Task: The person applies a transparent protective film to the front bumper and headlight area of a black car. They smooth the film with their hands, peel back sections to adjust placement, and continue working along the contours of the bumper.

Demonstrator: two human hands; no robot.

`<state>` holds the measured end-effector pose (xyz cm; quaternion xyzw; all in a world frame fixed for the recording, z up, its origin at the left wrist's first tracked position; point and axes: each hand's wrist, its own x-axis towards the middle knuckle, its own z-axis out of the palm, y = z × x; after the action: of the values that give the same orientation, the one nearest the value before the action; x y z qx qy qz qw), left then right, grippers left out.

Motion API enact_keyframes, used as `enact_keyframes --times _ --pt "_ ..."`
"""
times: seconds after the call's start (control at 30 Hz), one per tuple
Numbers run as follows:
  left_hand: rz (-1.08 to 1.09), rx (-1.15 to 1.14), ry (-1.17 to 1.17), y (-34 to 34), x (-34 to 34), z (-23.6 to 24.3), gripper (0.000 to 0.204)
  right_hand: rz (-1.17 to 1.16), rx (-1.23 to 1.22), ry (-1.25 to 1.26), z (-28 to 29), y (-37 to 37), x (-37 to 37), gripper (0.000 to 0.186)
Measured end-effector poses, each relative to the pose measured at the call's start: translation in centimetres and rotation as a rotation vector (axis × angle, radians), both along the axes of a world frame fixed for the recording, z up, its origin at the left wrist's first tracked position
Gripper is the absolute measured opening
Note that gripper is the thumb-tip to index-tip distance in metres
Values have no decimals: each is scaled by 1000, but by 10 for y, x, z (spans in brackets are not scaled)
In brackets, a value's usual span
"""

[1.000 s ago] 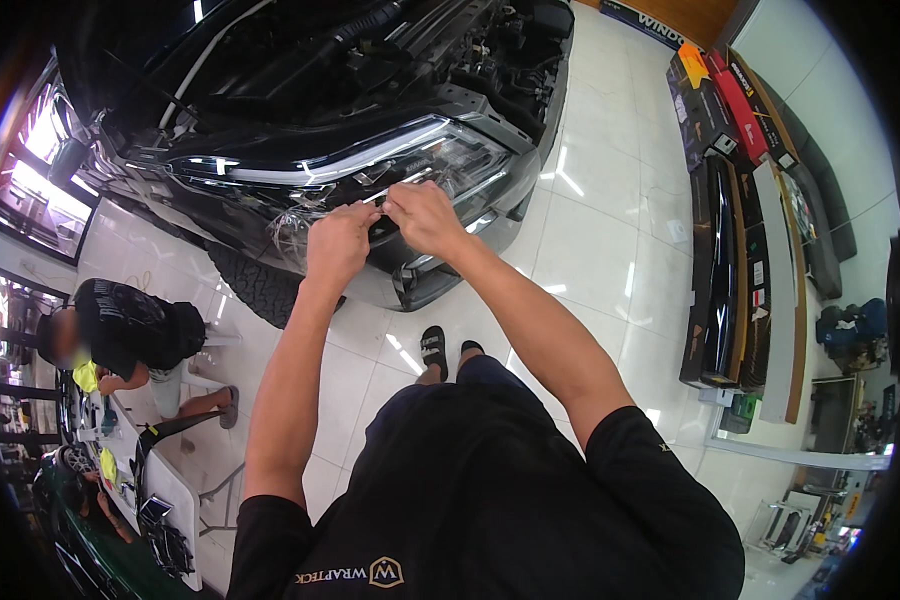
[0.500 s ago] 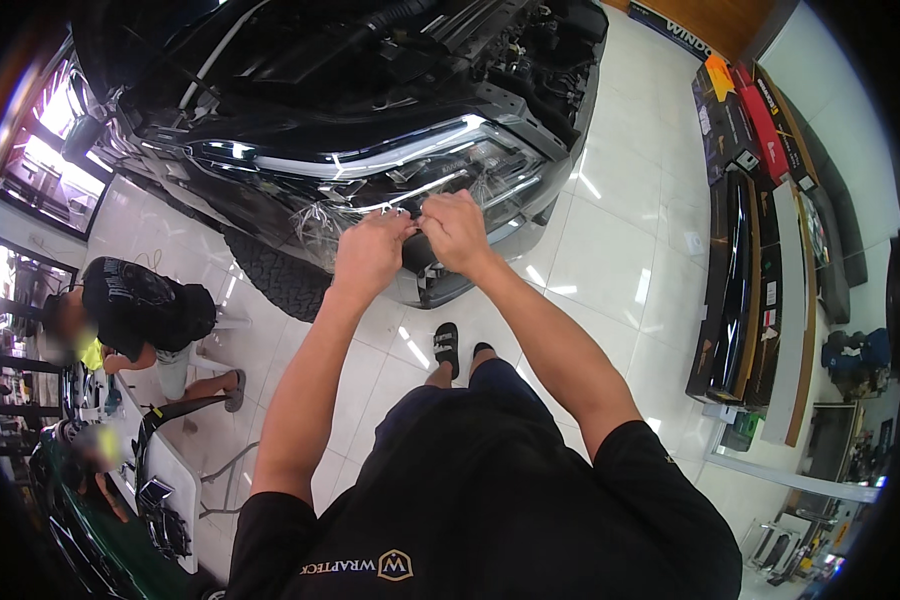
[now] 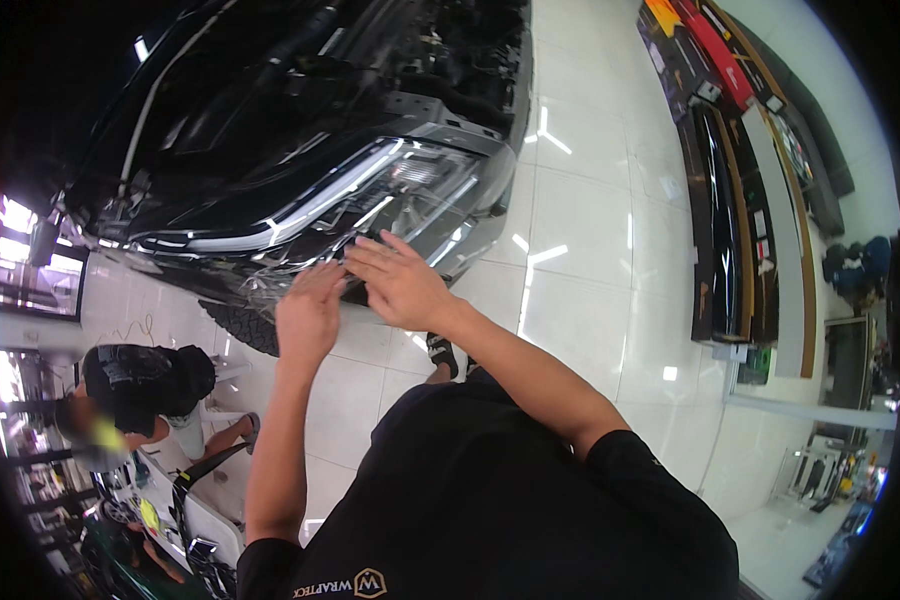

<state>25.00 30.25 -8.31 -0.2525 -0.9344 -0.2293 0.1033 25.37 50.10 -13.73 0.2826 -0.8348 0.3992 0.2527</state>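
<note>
A black car (image 3: 240,110) with its engine bay exposed fills the far side, its headlight (image 3: 410,180) facing me. Wrinkled clear film (image 3: 267,280) shows along the headlight's lower left edge. My left hand (image 3: 308,308) is at that lower edge with its fingers stretched forward, tips close to the film. Beside it my right hand (image 3: 400,282) lies over the headlight's lower part, fingers extended and thumb side toward the left hand. Neither hand shows anything held. What lies under the palms is hidden.
A tyre (image 3: 238,328) sits below the fender on the left. Another person (image 3: 140,385) bends over a white table (image 3: 213,525) carrying black parts. Long boxes (image 3: 715,230) stand along the right side on the tiled floor (image 3: 580,220).
Both hands have gone from closed, pinching fingers at the headlight's lower edge to fingers laid out straight. My view has turned, so car and boxes sit further left.
</note>
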Motion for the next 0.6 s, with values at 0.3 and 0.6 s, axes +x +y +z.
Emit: enact_keyframes --times 0.3,0.6 --pt "195 57 -159 14 1 17 26 -589 -91 -389 -56 87 3 78" --pt "229 -60 -206 17 -1 21 30 -374 -147 -753 -67 107 -53 49"
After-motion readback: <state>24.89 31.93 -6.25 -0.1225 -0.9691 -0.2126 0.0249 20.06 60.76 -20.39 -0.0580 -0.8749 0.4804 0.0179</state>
